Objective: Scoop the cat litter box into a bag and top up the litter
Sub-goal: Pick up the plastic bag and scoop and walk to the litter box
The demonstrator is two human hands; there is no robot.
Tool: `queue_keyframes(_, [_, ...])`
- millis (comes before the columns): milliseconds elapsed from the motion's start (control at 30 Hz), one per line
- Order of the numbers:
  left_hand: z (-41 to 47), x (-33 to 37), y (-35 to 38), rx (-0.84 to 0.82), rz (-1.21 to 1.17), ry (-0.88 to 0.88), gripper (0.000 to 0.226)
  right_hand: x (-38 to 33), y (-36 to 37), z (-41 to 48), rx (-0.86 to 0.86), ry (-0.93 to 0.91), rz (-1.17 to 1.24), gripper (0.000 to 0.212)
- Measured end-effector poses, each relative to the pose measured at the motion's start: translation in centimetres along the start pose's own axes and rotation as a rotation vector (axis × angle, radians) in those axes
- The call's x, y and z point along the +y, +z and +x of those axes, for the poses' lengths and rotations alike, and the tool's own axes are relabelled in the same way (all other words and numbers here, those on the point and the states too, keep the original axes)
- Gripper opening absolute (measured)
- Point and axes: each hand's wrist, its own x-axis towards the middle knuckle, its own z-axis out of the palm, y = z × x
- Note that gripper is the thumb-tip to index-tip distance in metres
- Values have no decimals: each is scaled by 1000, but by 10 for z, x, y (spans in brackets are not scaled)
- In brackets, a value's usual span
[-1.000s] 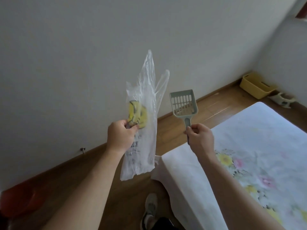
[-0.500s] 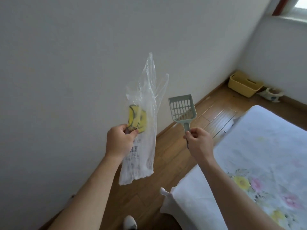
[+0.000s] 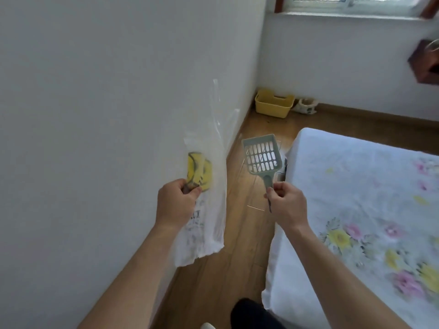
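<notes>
**Hands.** The left hand (image 3: pixel 177 203) is closed on a clear, thin plastic bag with a yellow smiley print (image 3: pixel 209 224). It pinches the film between thumb and curled fingers just below the print. The bag hangs free: its handles rise above the left hand and its lower end hangs below the wrist, close to the white wall (image 3: pixel 95 91) on the outer side of that hand.

The right hand (image 3: pixel 286 205) grasps the handle of a pale green slotted plastic litter scoop (image 3: pixel 261 155). The fingers are curled round the handle, and the slotted pan stands upright above the knuckles. The pan appears to hold nothing. The scoop and the bag are apart, with bare wooden floor (image 3: pixel 237 257) showing between the two hands.

**Surroundings.** A yellow rectangular plastic tub (image 3: pixel 273 105) stands on the floor in the room corner, well beyond both hands and beyond the scoop pan. Its contents cannot be determined. A small white object (image 3: pixel 306 106) lies just beside the tub; its type cannot be determined. A bed with a white floral sheet (image 3: pixel 356 186) lies on the outer side of the right hand and under the right forearm.
</notes>
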Motion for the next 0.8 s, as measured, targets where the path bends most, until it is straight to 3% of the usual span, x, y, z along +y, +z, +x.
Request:
queue_keyframes(433, [175,71,98,-162,23,166,21,-3,-14,163,271,68,22,14])
queue_keyframes(800, [324,140,165,-143,-3,178,22,-43,-20,325,262,73,6,10])
